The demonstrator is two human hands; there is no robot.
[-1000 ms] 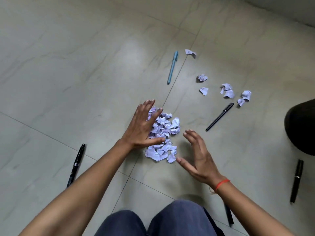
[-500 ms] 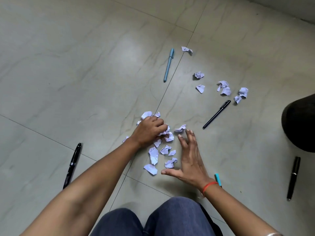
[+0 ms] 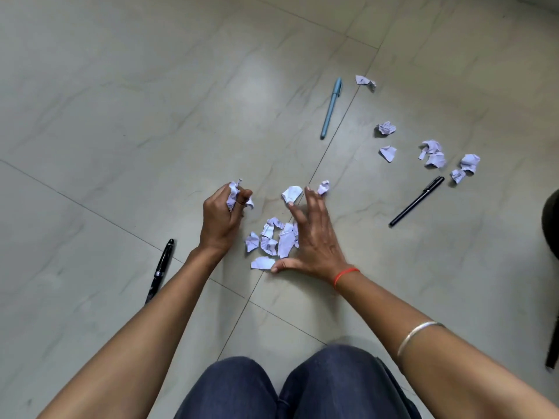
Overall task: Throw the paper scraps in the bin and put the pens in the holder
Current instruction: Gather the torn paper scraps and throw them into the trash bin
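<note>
My left hand [image 3: 222, 220] is closed around a bunch of pale lilac paper scraps [image 3: 234, 195]. My right hand [image 3: 313, 237] lies spread on the floor, fingers apart, against a small heap of loose scraps [image 3: 272, 240]. Two more scraps [image 3: 292, 193] lie at its fingertips. Several others [image 3: 434, 154] are scattered at the far right. A light blue pen [image 3: 331, 107] lies further out. One black pen [image 3: 417, 201] lies to the right, and another black pen [image 3: 159, 269] rests beside my left forearm.
A dark rounded object [image 3: 551, 225] sits at the right edge, with a black pen tip [image 3: 553, 355] below it. My knees in blue trousers [image 3: 290, 388] fill the bottom centre. The floor [image 3: 121, 116] is pale tile.
My left hand has lifted away to the left with a fistful of scraps. The right hand has slid forward onto the remaining heap. The big pile has shrunk.
</note>
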